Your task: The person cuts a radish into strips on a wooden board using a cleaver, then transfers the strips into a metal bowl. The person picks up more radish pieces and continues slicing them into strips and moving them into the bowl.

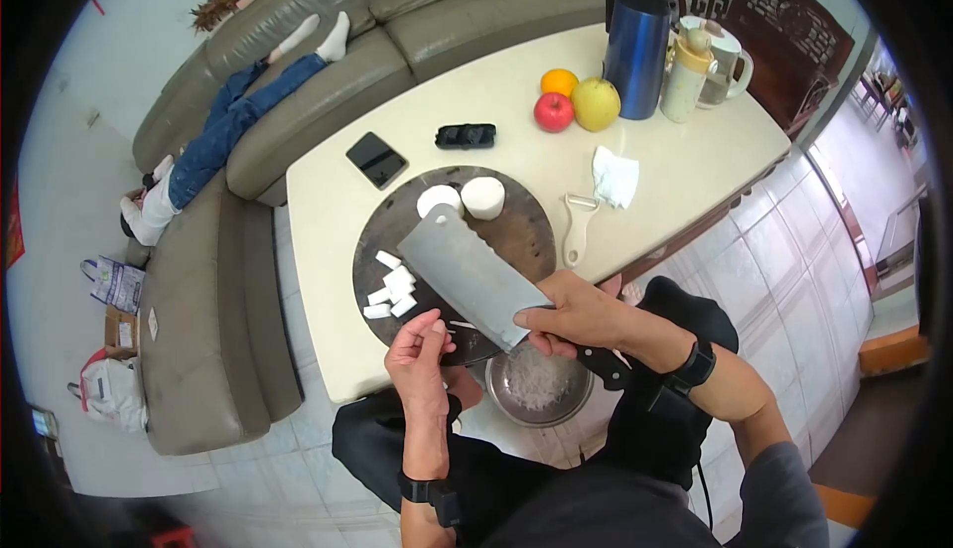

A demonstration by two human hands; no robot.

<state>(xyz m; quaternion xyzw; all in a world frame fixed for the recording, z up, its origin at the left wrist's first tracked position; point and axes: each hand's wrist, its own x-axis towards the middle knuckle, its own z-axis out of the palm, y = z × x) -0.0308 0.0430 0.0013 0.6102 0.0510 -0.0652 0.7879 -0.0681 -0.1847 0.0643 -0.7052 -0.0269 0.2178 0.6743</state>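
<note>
My right hand (586, 312) is wrapped round the handle of a cleaver (467, 275). Its broad blade slants over a round dark chopping board (526, 220). My left hand (419, 354) is at the board's near edge, thumb and fingers pinched together; anything between them is too small to make out. Thin white strips (463, 325) lie beside those fingers. Several cut white vegetable chunks (397, 285) sit on the board's left part. Beyond the blade are two thick round white pieces (483, 198), one partly behind the cleaver. Below the board's near edge, a metal bowl (501, 404) contains white shreds.
A peeler (576, 230) and a crumpled white tissue (615, 177) lie right of the board. Behind it are a phone (377, 160), a black object (466, 136), fruit (596, 104), a blue flask (637, 47) and a glass jug (723, 69). Another person lies on the sofa (328, 81).
</note>
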